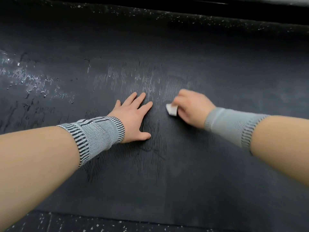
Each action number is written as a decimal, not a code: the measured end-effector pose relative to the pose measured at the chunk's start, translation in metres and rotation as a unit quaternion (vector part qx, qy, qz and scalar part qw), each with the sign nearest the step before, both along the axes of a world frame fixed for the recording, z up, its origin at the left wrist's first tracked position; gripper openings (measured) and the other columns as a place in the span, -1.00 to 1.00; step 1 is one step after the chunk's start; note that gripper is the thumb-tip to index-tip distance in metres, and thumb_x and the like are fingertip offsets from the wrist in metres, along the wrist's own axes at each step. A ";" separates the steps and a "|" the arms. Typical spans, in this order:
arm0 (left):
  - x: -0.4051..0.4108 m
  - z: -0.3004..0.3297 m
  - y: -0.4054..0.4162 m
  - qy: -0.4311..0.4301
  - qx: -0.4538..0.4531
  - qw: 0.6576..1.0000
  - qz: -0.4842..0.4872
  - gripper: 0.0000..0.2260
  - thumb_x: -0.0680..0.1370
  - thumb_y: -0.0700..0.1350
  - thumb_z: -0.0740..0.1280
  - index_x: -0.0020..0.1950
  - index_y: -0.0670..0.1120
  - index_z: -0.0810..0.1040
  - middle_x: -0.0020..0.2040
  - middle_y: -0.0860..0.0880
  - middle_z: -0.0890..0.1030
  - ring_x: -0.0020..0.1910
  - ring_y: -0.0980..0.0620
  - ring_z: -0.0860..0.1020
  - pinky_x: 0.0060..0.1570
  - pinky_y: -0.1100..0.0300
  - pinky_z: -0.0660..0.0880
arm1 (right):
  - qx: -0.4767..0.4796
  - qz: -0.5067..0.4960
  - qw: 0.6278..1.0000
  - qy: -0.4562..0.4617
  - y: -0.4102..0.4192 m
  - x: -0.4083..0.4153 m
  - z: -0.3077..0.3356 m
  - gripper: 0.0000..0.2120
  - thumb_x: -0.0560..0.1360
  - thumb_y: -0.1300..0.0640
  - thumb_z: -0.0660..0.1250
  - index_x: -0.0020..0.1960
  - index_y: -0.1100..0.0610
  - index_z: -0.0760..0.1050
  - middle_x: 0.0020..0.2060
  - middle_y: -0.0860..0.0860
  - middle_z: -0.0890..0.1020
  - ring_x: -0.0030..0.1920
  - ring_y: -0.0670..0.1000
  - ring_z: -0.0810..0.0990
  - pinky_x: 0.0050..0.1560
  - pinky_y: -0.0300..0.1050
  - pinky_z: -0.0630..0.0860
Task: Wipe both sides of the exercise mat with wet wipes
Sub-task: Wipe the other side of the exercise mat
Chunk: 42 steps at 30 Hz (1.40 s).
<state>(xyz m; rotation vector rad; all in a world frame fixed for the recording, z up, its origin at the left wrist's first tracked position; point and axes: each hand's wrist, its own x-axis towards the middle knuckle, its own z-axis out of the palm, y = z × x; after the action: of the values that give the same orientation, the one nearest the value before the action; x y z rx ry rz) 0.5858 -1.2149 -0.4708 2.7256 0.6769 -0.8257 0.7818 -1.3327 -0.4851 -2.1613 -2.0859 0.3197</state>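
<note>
On mat (pixel 167 173): left hand (pixel 133 118) flat, fingers spread; right hand (pixel 189 106) gripping wipe (pixel 171 110), mid-scrub; next, likely farther right.

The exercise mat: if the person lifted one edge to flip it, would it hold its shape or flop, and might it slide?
The exercise mat lies thin and flat on the speckled floor, so it would probably bend and drape rather than stay stiff. Its wavy ribbed texture suggests grip, so it likely resists sliding; the left hand resting flat on it while the right hand rubs with the wet wipe may also steady it.
</note>
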 end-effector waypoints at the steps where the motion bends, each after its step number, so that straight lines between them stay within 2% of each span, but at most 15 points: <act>1: 0.000 0.000 0.000 0.003 -0.001 1.000 -0.001 -0.05 0.44 0.36 0.31 0.61 0.05 -0.17 0.60 -0.02 -0.27 0.57 -0.07 -0.26 0.48 -0.25 -0.01 | 0.016 -0.063 0.998 -0.018 0.017 0.015 -0.002 -0.76 0.49 0.17 0.20 0.10 0.16 0.54 0.01 0.15 0.50 -0.01 0.23 0.53 -0.06 0.01 0.47; 4: 0.002 0.000 0.001 0.007 -0.002 1.000 -0.004 -0.05 0.45 0.36 0.31 0.60 0.06 -0.18 0.59 -0.02 -0.27 0.57 -0.08 -0.26 0.47 -0.25 0.00 | 0.011 -0.215 0.976 -0.039 0.063 0.049 0.000 -0.74 0.54 0.16 0.17 0.18 0.10 0.52 0.09 0.13 0.49 0.10 0.21 0.50 0.06 -0.02 0.42; 7: 0.001 -0.001 0.002 0.011 -0.001 1.000 -0.007 -0.05 0.45 0.35 0.31 0.60 0.05 -0.19 0.59 -0.02 -0.28 0.57 -0.08 -0.26 0.47 -0.26 0.00 | 0.006 -0.275 0.961 -0.036 0.073 0.054 -0.006 -0.73 0.56 0.16 0.15 0.20 0.08 0.51 0.11 0.10 0.47 0.10 0.17 0.50 0.01 -0.07 0.39; 11: 0.001 -0.002 0.002 0.012 0.002 1.000 -0.004 -0.05 0.46 0.35 0.30 0.60 0.05 -0.20 0.59 -0.02 -0.28 0.57 -0.09 -0.26 0.47 -0.26 0.00 | 0.024 -0.185 0.982 -0.025 0.039 0.021 -0.009 -0.73 0.54 0.17 0.17 0.20 0.12 0.51 0.08 0.12 0.47 0.06 0.20 0.50 0.01 -0.02 0.40; 14: 0.002 -0.001 0.001 0.013 0.004 1.000 -0.002 -0.06 0.46 0.35 0.31 0.60 0.05 -0.19 0.60 -0.03 -0.28 0.57 -0.08 -0.26 0.47 -0.25 -0.01 | 0.039 -0.041 0.998 -0.004 -0.001 -0.011 -0.010 -0.77 0.47 0.22 0.22 0.03 0.20 0.59 -0.08 0.17 0.52 -0.11 0.25 0.54 -0.17 0.00 0.46; 17: 0.001 0.001 -0.002 0.012 0.008 1.000 0.004 -0.07 0.47 0.34 0.30 0.61 0.04 -0.17 0.60 -0.02 -0.26 0.57 -0.08 -0.24 0.49 -0.23 0.00 | 0.026 0.082 0.995 0.051 -0.046 -0.044 -0.003 -0.71 0.39 0.13 0.10 -0.16 0.18 0.59 -0.24 0.11 0.53 -0.32 0.17 0.53 -0.39 -0.09 0.50; 21: -0.006 0.004 -0.012 0.000 0.029 0.999 -0.013 -0.20 0.54 0.29 0.23 0.61 0.00 -0.10 0.61 -0.03 -0.20 0.58 -0.07 -0.20 0.51 -0.19 0.03 | -0.029 0.175 0.983 0.051 -0.068 -0.058 0.001 -0.78 0.39 0.15 0.14 -0.21 0.14 0.56 -0.28 0.06 0.51 -0.35 0.10 0.51 -0.45 -0.14 0.48; 23: -0.012 0.004 -0.021 -0.008 0.043 0.999 -0.033 -0.27 0.58 0.24 0.19 0.61 -0.01 -0.07 0.61 -0.03 -0.18 0.58 -0.08 -0.18 0.51 -0.18 0.05 | -0.046 0.172 0.984 0.012 -0.050 -0.050 0.007 -0.95 0.36 0.23 0.32 -0.19 0.15 0.55 -0.24 0.09 0.52 -0.31 0.14 0.54 -0.40 -0.11 0.48; 24: -0.015 0.004 -0.025 -0.008 0.045 0.998 -0.041 -0.28 0.59 0.23 0.18 0.61 -0.01 -0.07 0.61 -0.03 -0.18 0.58 -0.08 -0.18 0.51 -0.18 0.05 | -0.055 0.145 0.988 -0.013 -0.037 -0.044 0.009 -0.90 0.38 0.25 0.35 -0.10 0.16 0.55 -0.16 0.10 0.52 -0.22 0.16 0.55 -0.30 -0.07 0.48; 26: -0.022 0.005 -0.031 -0.002 0.040 0.998 -0.052 -0.26 0.58 0.25 0.18 0.61 -0.01 -0.09 0.61 -0.02 -0.18 0.58 -0.07 -0.18 0.51 -0.18 0.05 | -0.070 0.051 0.995 -0.051 -0.011 -0.031 0.012 -0.77 0.50 0.22 0.24 0.14 0.13 0.48 0.04 0.08 0.48 0.00 0.15 0.52 -0.07 -0.04 0.45; 28: -0.029 0.007 -0.035 0.006 0.038 0.997 -0.061 -0.23 0.56 0.28 0.19 0.61 -0.01 -0.10 0.61 -0.02 -0.18 0.58 -0.07 -0.18 0.51 -0.19 0.04 | -0.089 -0.012 0.994 -0.059 0.002 -0.029 0.017 -0.74 0.54 0.20 0.18 0.22 0.10 0.42 0.08 0.06 0.45 0.04 0.12 0.50 -0.03 -0.04 0.46; 31: -0.038 0.009 -0.040 0.018 0.038 0.997 -0.067 -0.19 0.54 0.30 0.21 0.61 -0.01 -0.12 0.61 -0.02 -0.19 0.58 -0.07 -0.19 0.51 -0.21 0.03 | -0.076 0.018 0.996 -0.046 -0.013 -0.048 0.013 -0.79 0.51 0.22 0.21 0.14 0.14 0.44 0.02 0.10 0.46 -0.04 0.16 0.51 -0.10 -0.01 0.46; 34: -0.045 0.009 -0.042 0.024 0.037 0.997 -0.067 -0.17 0.53 0.31 0.22 0.61 -0.01 -0.13 0.61 -0.03 -0.20 0.58 -0.07 -0.19 0.50 -0.23 0.03 | -0.007 0.123 0.992 0.029 -0.056 -0.081 0.006 -0.88 0.34 0.27 0.40 -0.13 0.20 0.52 -0.21 0.14 0.50 -0.30 0.18 0.52 -0.35 -0.07 0.46; 38: -0.049 0.009 -0.045 0.029 0.042 0.996 -0.073 -0.16 0.53 0.31 0.24 0.61 -0.02 -0.12 0.61 -0.03 -0.20 0.58 -0.07 -0.18 0.50 -0.24 0.04 | -0.064 0.272 0.959 0.049 -0.099 -0.116 0.003 -0.75 0.19 0.18 0.55 -0.25 0.09 0.49 -0.27 0.03 0.49 -0.35 0.05 0.49 -0.48 -0.21 0.40; 42: -0.049 0.012 -0.047 0.033 0.045 0.995 -0.082 -0.15 0.52 0.31 0.24 0.61 -0.03 -0.12 0.61 -0.04 -0.19 0.58 -0.07 -0.17 0.49 -0.24 0.05 | -0.043 0.234 0.970 0.039 -0.074 -0.094 0.002 -0.72 0.17 0.24 0.54 -0.22 0.04 0.51 -0.27 0.05 0.49 -0.38 0.10 0.52 -0.51 -0.17 0.44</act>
<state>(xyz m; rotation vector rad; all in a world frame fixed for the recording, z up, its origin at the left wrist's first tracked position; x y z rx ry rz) 0.5366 -1.2620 -0.4593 2.8760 0.5203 -0.9466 0.6875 -1.4065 -0.4832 -1.6342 -2.5561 0.5377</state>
